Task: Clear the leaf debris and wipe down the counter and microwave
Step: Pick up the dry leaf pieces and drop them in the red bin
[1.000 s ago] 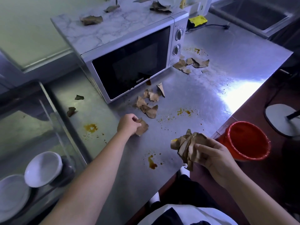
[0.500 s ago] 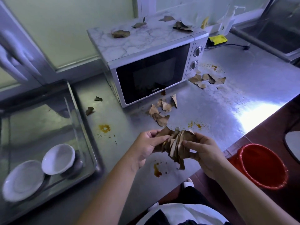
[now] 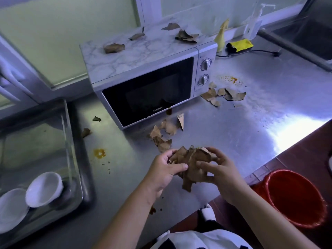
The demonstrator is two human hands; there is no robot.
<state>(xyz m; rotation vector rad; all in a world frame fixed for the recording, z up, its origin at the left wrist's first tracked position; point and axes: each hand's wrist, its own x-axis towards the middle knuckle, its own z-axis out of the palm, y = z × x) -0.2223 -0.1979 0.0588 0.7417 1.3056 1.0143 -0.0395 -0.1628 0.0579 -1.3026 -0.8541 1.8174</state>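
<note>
We are gathering debris, left grip [image 3: 161, 174] and right grip [image 3: 222, 175] both clasping the leaf bundle [image 3: 190, 159]; next, likely dropping it into the red bin [image 3: 294, 198]

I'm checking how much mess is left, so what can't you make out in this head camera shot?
Head view, counter beneath the leaf bunch: covered by the bunch, the left hand and the right hand.
Head view, inside of the microwave: dark door glass hides it.
Head view, sink: cut off by the right edge.
Head view, white plate: cut off by the left edge.
</note>
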